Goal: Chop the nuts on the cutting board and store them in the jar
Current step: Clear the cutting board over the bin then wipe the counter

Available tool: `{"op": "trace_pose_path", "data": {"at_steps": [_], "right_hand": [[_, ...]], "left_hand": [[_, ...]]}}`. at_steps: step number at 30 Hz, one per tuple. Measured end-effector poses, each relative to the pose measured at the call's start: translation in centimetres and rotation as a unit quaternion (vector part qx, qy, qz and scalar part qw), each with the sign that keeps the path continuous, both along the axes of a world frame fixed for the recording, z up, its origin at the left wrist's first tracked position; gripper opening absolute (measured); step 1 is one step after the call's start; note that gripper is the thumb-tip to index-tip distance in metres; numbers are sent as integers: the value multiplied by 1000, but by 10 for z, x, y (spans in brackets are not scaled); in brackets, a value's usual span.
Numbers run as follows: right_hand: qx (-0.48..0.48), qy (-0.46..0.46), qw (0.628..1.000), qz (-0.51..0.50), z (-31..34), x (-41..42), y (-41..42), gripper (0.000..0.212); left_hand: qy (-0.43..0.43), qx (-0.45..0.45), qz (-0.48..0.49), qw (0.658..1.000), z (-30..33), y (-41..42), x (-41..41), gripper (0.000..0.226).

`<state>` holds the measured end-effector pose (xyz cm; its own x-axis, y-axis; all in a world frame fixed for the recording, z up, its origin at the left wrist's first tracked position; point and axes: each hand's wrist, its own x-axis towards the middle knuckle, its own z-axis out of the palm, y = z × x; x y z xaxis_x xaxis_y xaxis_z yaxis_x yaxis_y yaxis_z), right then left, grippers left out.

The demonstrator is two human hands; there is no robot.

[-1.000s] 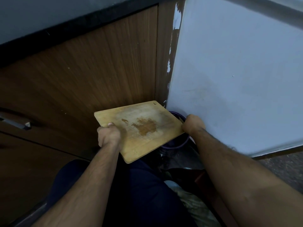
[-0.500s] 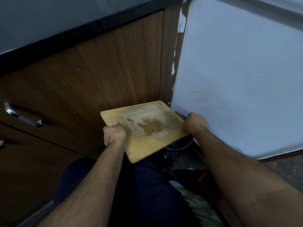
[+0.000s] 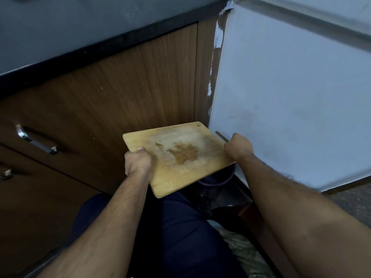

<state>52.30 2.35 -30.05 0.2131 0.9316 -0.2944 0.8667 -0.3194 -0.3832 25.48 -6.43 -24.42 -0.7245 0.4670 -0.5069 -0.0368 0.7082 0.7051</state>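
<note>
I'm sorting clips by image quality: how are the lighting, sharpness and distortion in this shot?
Head view: dim, even light, no glare; the cutting board and both hands are fairly sharp; the purple-rimmed container under the board lies in deep shadow; wide-angle lens bends the counter edge.

You hold a pale wooden cutting board (image 3: 180, 157), matt and scuffed, with a brown stain. Before you, the cabinet door (image 3: 120, 97) is dark wood-grain laminate with a shiny metal handle (image 3: 34, 140); the grey panel (image 3: 291, 97) looks smooth and matt, paint flaking along its edge.

Both forearms reach forward, the left hand (image 3: 138, 163) clenched with thumb on top, the right hand (image 3: 239, 146) fisted.
</note>
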Motion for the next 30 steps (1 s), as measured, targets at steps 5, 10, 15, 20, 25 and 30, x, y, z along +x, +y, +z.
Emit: {"op": "trace_pose_path", "data": {"at_steps": [5, 10, 15, 20, 25, 30], "right_hand": [[31, 25, 999, 23, 11, 2, -2, 23], [46, 54, 997, 25, 38, -5, 1, 40], [11, 123, 992, 9, 61, -6, -1, 49], [33, 151, 988, 6, 96, -7, -12, 49], [80, 159, 984, 7, 138, -11, -22, 49], [114, 179, 977, 9, 175, -13, -34, 56]], "left_hand": [[-9, 18, -2, 1000, 10, -6, -3, 40], [-27, 72, -4, 997, 24, -13, -13, 34], [-32, 107, -13, 994, 52, -24, -14, 23], [-37, 140, -23, 989, 88, -41, -15, 26], [-22, 180, -45, 982, 127, -52, -22, 31], [-5, 231, -67, 971, 169, -61, -25, 34]]}}
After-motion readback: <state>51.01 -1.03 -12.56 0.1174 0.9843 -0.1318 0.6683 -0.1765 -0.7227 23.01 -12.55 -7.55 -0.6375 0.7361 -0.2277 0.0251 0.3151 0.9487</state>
